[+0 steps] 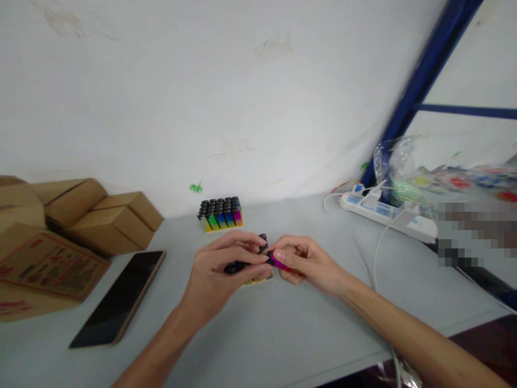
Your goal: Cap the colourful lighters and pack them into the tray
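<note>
My right hand (302, 261) is closed around a magenta lighter (278, 261), its dark end pointing left. The fingertips of my left hand (226, 264) are pinched at that dark end, so both hands meet on the lighter. Just beneath my hands stands a second group of lighters (258, 279), mostly hidden by my fingers; some black tops and a yellowish lower edge show. Behind my left hand, a block of several upright lighters (221, 214) with black tops and rainbow-coloured bodies stands near the wall.
Brown cardboard boxes (117, 223) are piled at the left, with a dark phone (119, 299) lying beside them. A white power strip (388, 215) with plugs and cables sits at the back right. Clear plastic bags (407, 161) lie by a blue metal frame (412, 81).
</note>
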{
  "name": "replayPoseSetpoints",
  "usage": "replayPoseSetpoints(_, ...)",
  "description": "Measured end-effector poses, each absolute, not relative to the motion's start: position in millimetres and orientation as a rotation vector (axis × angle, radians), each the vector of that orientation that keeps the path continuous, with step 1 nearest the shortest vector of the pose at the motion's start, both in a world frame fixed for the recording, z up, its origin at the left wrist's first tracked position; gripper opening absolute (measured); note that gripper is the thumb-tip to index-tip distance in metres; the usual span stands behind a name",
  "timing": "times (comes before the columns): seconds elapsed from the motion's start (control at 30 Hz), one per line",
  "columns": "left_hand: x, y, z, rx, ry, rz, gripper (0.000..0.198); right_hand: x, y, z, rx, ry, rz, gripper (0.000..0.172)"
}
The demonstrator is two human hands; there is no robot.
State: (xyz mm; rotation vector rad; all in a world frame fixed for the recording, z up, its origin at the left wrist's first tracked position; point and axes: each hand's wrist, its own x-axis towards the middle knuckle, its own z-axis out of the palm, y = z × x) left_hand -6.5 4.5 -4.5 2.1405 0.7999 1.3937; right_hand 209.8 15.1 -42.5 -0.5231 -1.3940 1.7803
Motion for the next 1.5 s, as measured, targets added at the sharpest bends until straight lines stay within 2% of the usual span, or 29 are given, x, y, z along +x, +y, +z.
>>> replayPoseSetpoints(0.1, -5.2, 4.6, -1.8, 2.143, 0.730, 1.377, 0.015, 209.5, 15.8, -41.3, -0.500, -1.355, 1.845, 0.022)
replayPoseSetpoints(0.63, -4.6, 4.0, 4.3, 1.676, 0.786, 1.135, 0.011, 208.9, 14.1, -38.9, -0.501, -1.309, 1.929, 0.031)
replayPoseSetpoints(0.9, -4.6, 0.6, 3.4, 1.773, 0.785, 1.185, 0.012, 209.4, 14.0, -31.5, -0.439, -1.332, 1.991, 0.030)
replayPoseSetpoints(1.13, 5.9, -2.4, -10.1, 1.895, 0.957, 1.473, 0.014, 203.1, 16.9, -38.0, -0.394, -1.329, 1.713, 0.021)
replayPoseSetpoints(1.33, 18.3, -10.2, -17.2, 1.986, 1.040, 1.610, 0.017, 199.2, 17.8, -42.4, -0.487, -1.314, 1.533, 0.025)
replayPoseSetpoints(1.5, 22.3, -16.7, -15.7, 2.026, 1.101, 1.589, 0.019, 199.2, 15.7, -42.0, -0.551, -1.332, 1.415, 0.028)
